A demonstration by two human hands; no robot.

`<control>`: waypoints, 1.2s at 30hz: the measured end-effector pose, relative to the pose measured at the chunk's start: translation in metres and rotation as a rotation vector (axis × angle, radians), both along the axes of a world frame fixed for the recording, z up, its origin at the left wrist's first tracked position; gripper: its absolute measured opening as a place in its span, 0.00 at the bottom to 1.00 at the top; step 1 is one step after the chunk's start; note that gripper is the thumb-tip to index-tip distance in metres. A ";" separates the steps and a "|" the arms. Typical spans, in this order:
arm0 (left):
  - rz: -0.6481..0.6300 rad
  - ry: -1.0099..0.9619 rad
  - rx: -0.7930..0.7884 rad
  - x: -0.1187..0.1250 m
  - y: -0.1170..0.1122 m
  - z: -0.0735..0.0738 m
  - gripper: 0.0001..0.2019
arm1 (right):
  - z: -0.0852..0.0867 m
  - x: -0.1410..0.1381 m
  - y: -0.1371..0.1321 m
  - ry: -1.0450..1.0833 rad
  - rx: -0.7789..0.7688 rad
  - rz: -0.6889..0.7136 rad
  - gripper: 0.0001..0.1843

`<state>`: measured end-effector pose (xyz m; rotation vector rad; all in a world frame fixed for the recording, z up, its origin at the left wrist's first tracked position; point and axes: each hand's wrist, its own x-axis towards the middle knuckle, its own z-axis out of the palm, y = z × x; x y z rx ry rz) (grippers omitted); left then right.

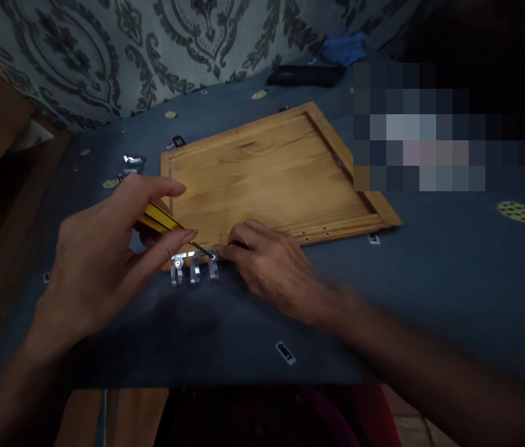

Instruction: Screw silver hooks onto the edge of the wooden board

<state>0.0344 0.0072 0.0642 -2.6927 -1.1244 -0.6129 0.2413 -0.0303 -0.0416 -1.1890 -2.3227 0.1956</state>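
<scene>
A framed wooden panel [253, 174] lies flat on the cloth-covered table. Three shiny metal hooks [195, 268] sit in a row along its near left edge, curving out toward me. My left hand [104, 248] is closed around a screwdriver [162, 218] with a yellow and black handle. The screwdriver slants down to the right, its tip at the rightmost hook [213, 267]. My right hand [267, 261] rests on the near edge with its fingers curled, fingertips just right of that hook. What those fingertips pinch, if anything, is hidden.
Loose metal hooks [133, 162] lie left of the panel. At the back are a black case-like object [306, 76] and a blue cloth-like item [344, 49]. A pixelated patch [430, 130] covers the right. Small dark holes [316, 234] dot the panel's near edge.
</scene>
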 end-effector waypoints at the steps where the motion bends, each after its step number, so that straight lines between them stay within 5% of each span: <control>1: 0.005 -0.004 -0.004 0.000 -0.001 0.000 0.15 | 0.000 0.000 0.000 -0.002 -0.004 -0.002 0.13; 11: -0.037 -0.214 -0.256 -0.001 -0.003 0.003 0.16 | 0.000 -0.002 0.000 -0.002 -0.014 -0.006 0.15; 21: -0.009 -0.056 -0.075 -0.003 0.000 0.001 0.15 | 0.000 -0.001 0.000 0.003 0.007 -0.002 0.15; 33: -0.039 -0.207 -0.289 -0.003 -0.004 0.004 0.17 | -0.001 -0.001 0.000 0.007 0.014 -0.009 0.15; 36: -0.017 -0.152 -0.238 -0.002 -0.003 0.003 0.17 | -0.001 0.000 -0.001 0.008 0.011 -0.006 0.15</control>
